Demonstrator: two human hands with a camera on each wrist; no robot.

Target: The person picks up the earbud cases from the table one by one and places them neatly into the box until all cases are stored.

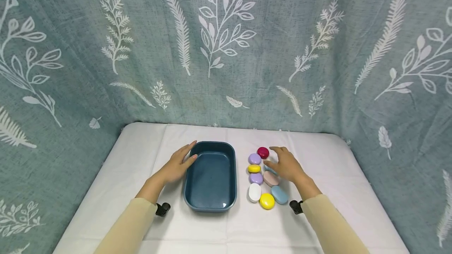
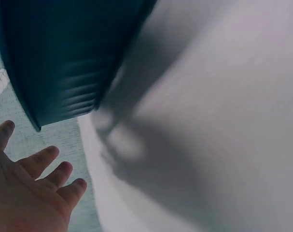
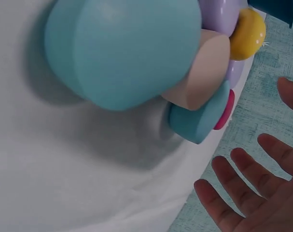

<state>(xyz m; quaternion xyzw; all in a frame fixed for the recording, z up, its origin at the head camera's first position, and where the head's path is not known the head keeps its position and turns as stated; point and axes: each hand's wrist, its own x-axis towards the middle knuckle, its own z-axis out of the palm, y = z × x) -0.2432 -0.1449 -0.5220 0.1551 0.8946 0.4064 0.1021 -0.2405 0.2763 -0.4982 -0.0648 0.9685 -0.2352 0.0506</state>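
My left hand (image 1: 176, 166) is at the left rim of a dark blue rectangular tray (image 1: 210, 175), fingers spread and nothing gripped. In the left wrist view its fingers (image 2: 45, 162) stretch out below the tray's side wall (image 2: 64, 63). Over the far right of a cluster of smooth, rounded pieces hovers my right hand (image 1: 287, 164), its fingers loosely bent and holding nothing. Near it lie a red piece (image 1: 263, 152), a pink piece (image 1: 270, 178) and a blue piece (image 1: 270, 169), partly hidden by the hand. In the right wrist view the fingers (image 3: 243, 183) are apart from the pieces.
Lilac pieces (image 1: 254, 158), yellow pieces (image 1: 267, 201), a white piece (image 1: 254, 192) and another blue piece (image 1: 279, 195) lie close together right of the tray. White cloth (image 1: 169, 226) covers the table. A green leaf-patterned curtain (image 1: 226, 89) hangs behind and on both sides.
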